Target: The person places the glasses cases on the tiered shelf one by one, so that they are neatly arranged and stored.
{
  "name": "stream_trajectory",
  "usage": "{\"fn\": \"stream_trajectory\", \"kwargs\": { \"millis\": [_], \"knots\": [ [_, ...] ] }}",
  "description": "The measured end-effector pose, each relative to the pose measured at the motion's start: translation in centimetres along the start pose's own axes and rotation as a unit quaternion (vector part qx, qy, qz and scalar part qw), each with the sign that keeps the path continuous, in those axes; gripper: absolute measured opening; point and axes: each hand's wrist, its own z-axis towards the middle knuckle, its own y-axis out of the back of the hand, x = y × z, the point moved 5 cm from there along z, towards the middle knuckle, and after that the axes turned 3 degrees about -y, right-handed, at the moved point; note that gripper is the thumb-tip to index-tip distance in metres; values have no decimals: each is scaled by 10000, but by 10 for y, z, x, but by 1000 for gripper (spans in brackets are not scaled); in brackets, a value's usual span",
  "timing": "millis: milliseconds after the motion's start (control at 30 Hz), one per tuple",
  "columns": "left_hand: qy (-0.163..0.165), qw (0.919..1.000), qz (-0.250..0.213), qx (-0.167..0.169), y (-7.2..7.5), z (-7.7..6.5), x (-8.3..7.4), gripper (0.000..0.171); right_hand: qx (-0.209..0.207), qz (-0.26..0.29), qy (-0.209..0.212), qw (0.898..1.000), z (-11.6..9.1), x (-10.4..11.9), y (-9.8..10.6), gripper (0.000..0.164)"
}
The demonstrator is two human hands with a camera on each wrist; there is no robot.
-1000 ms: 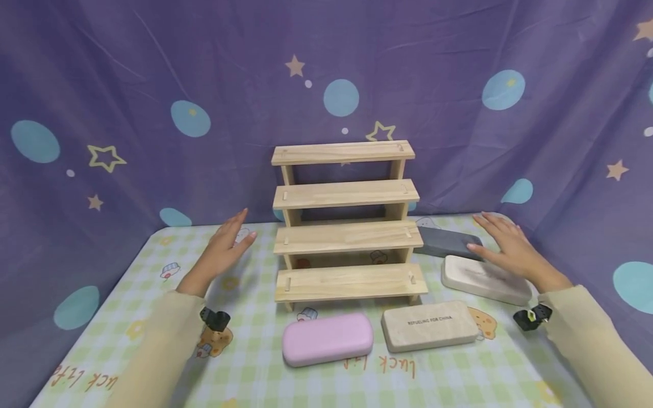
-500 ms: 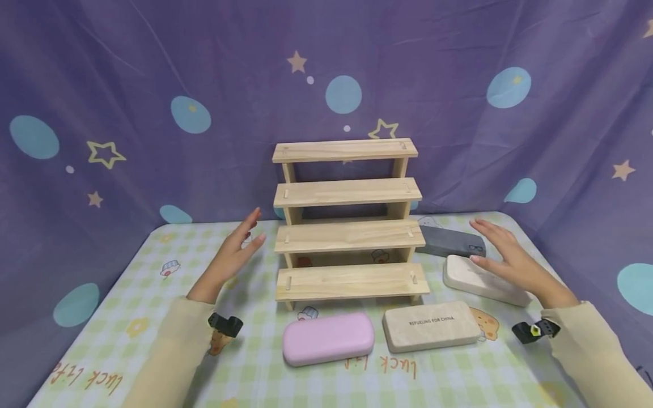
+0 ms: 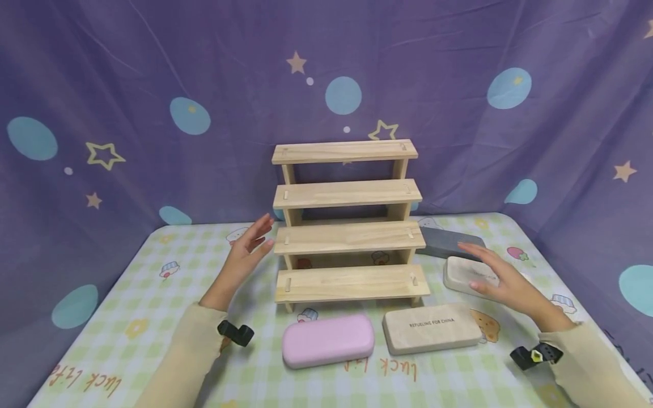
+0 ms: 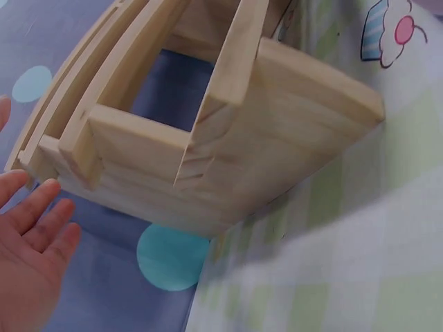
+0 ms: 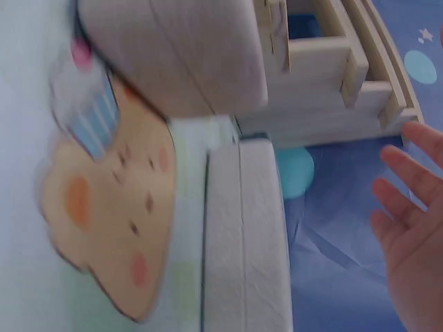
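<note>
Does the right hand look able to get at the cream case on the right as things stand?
Probably yes. The right hand hovers open just over the cream case, with nothing between them. The grey case behind and the tan case in front lie clear of it.

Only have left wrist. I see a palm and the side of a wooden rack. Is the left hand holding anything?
Observer: No. In the head view the left hand is open, fingers straight, beside the left end of the wooden rack, holding nothing.
Operator: What's the right hand doing?
Observer: The right hand is open too, palm down over the white case to the right of the rack. I can't tell if it touches it.
Operator: Anything else on the table?
Observer: A pink case and a beige case lie in front of the rack, and a grey case lies behind the white one.
Operator: Shelves loaded?
Observer: All four steps are bare.
</note>
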Motion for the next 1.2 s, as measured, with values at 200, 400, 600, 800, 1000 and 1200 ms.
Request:
{"fn": "stream_trajectory", "kwargs": {
  "millis": [200,400,600,800,1000,1200],
  "knots": [
    [73,9997,-217,-47,-8,-1,1,58,466,1305,720,9877,-8,14,-17,63],
    [58,9995,-259,-168,-14,1,-1,59,855,1656,678,9801,-16,17,-32,64],
    [276,9985,-261,-392,-16,1,3,62,1106,1714,379,9782,-23,17,-45,63],
    [433,9972,-328,-506,-16,-1,6,61,1249,2136,892,9648,-24,14,-53,65],
    [586,9958,-353,-604,-15,-1,8,57,1634,2663,624,9479,-28,6,-58,73],
    [678,9955,-270,-610,-14,0,10,56,1973,2902,122,9363,-32,-3,-62,82]
  ]
}}
